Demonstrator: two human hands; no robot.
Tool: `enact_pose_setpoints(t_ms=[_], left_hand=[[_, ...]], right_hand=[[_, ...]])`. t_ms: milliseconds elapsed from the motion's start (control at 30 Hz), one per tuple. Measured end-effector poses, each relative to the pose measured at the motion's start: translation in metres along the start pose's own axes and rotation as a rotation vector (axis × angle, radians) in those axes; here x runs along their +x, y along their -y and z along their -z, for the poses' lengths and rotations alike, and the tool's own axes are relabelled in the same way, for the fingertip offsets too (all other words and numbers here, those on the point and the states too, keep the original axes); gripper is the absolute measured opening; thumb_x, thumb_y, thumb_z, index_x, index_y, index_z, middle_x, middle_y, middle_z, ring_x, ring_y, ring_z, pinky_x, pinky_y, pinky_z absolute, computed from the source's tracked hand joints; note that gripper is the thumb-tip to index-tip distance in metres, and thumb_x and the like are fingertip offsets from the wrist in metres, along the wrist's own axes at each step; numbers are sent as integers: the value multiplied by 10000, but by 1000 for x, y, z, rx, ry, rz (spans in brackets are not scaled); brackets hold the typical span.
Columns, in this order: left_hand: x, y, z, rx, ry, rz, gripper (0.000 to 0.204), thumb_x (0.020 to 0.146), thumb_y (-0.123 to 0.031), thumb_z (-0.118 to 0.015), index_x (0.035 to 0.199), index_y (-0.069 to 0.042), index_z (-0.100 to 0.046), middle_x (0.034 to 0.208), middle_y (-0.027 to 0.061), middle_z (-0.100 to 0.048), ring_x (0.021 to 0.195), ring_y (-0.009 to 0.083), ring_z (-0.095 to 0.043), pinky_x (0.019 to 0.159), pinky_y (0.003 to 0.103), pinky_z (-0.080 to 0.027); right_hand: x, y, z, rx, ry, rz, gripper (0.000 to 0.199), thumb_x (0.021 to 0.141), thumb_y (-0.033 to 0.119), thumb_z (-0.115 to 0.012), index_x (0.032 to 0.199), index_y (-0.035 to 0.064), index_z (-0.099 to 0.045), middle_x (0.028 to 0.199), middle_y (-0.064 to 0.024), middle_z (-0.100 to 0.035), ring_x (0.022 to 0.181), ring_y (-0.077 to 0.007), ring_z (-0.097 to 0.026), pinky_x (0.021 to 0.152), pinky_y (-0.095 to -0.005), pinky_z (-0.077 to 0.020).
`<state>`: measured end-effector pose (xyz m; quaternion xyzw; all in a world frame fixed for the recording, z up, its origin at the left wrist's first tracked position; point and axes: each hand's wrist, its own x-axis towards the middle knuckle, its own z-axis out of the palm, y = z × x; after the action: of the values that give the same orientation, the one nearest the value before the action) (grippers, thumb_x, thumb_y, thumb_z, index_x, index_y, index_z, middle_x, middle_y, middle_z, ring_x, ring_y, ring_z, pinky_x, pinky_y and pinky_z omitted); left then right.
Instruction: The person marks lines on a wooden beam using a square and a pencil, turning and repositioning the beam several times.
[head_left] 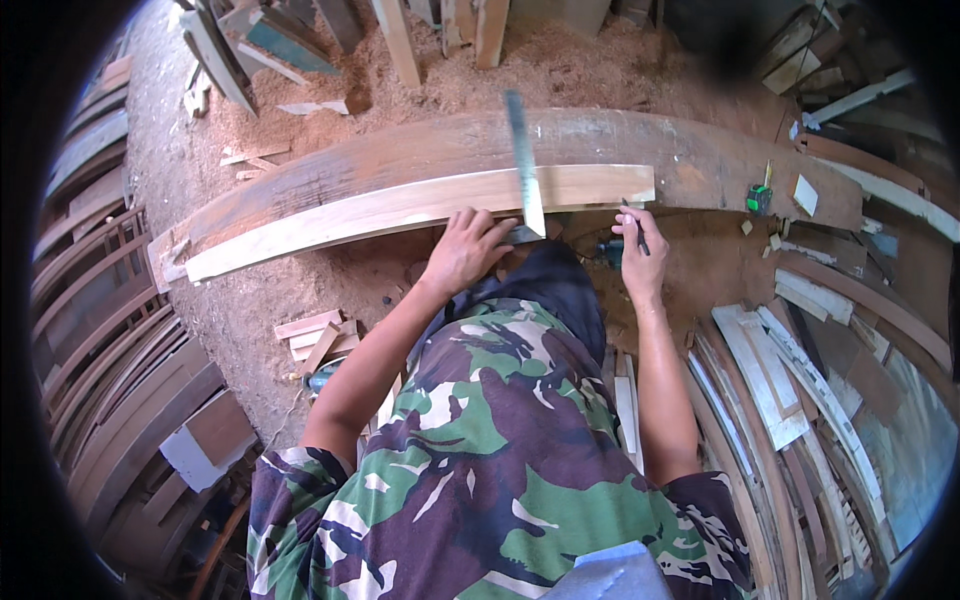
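A pale wooden board [400, 203] lies lengthwise on a wide brown plank in front of me. A try square [522, 150] rests on it, its metal blade crossing the board and reaching past the far edge. My left hand [466, 250] is closed at the near edge of the board, with its fingers on the square's stock. Farther right, near the board's right end, my right hand [645, 250] grips a dark, thin pencil [641, 236] between thumb and fingers.
The wide plank [430, 145] carries a green tape measure [759, 198] toward its right end. Offcuts [318, 338] lie on the floor at left, beside a teal power tool [322, 380]. Stacked boards [130, 400] line the left side, and more timber [765, 380] lies at right.
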<state>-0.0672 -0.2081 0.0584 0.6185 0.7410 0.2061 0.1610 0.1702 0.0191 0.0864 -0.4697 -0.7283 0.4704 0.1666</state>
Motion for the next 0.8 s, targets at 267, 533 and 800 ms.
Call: enact_pose_setpoints(t_ms=[267,533,800], left_hand=[[82,-39,-55,54,13,-217,566,964,-338,-762,1507,-213,-662,1087,35,-595,1055,260,-598,960,428,-491],[104,-28,-55,95,-21,-288,539,946,-276,-688,1481,-210,-681,1410,9,-655,1352,259,-608,1149,494,-461],[157,-47,-73,-71,74,-356,571,930,-358,-790,1489,-277,-704,1597,-114,-626,1596,242,-457,1382,572,-283]], right_hand=[[-16,-23,14,110,-168,-134,238,1161,128,-575,1270,-18,-728,1195,-140,-757,995,-213,-788,921,-358,-580],[7,-46,62,104,-209,-179,237,1162,121,-575,1269,-38,-715,1186,-128,-775,1009,-201,-776,930,-355,-575],[22,-50,76,147,-118,-204,264,1167,130,-574,1318,-38,-711,1195,-134,-775,1052,-207,-769,975,-354,-577]])
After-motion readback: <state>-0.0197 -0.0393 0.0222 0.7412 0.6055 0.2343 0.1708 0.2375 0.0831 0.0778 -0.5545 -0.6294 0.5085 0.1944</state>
